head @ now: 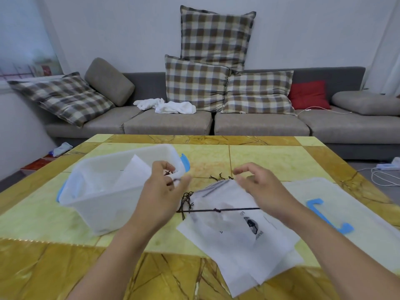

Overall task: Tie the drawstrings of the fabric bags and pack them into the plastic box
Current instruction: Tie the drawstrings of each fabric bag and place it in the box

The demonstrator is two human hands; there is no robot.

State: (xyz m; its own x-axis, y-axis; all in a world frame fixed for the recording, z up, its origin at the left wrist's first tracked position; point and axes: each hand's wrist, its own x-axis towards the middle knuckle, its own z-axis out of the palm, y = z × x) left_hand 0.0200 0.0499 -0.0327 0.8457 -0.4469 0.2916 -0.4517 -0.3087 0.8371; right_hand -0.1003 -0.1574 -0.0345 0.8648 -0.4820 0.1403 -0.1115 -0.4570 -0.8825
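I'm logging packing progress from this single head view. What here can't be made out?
- Plastic box: its frosted wall blurs the contents; the count of packed bags is unclear.
- Left hand: its fingers hide the white bag top, so whether a knot is there is unclear.
- Bag print: too small to read.
- Box lid: cut off by the right edge.

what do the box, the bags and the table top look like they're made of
Box: seems frosted translucent plastic, since a bag shows through its wall; blue clips.
Bags: thin white cloth, probably non-woven, matte and slightly see-through, with dark drawstrings.
Table top: looks like polished marble or a marble-look tile, yellow and ochre with dark veins and a soft sheen.
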